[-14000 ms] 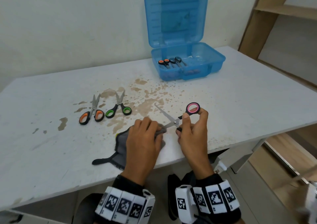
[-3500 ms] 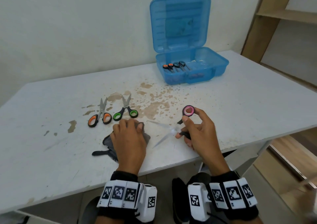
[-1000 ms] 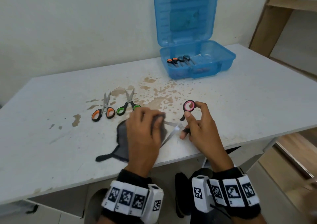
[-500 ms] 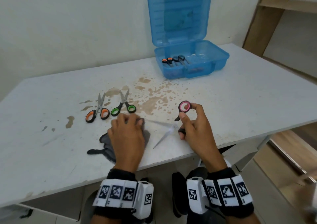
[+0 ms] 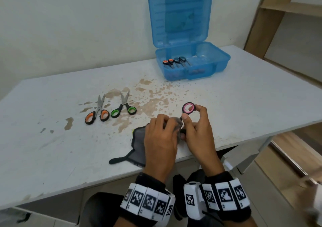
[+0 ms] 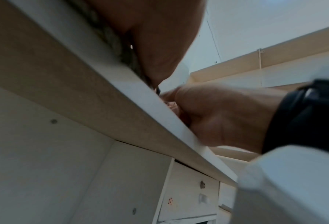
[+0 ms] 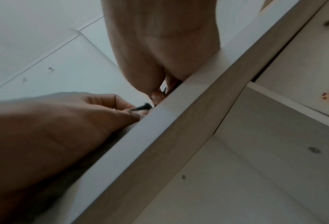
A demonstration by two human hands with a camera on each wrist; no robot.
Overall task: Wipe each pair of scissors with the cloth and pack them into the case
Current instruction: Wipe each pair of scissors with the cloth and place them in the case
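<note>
L hand [image 5: 161,139] is back on the pink-handled scissors [image 5: 188,108], gray cloth [image 5: 139,143] clamped over blades; R hand [image 5: 196,131] pinches handle near counter's front edge: wiping continues, packing waits.

Stained white table [image 5: 244,105], plain pale wall [image 5: 69,26], wooden shelving [image 5: 287,9] at right

Translucent glossy plastic case [image 5: 191,66], matt grey cloth [image 5: 138,145], stained white table [image 5: 244,105].

head view looks down; wrist views look up past the table edge [image 6: 160,106].
</note>
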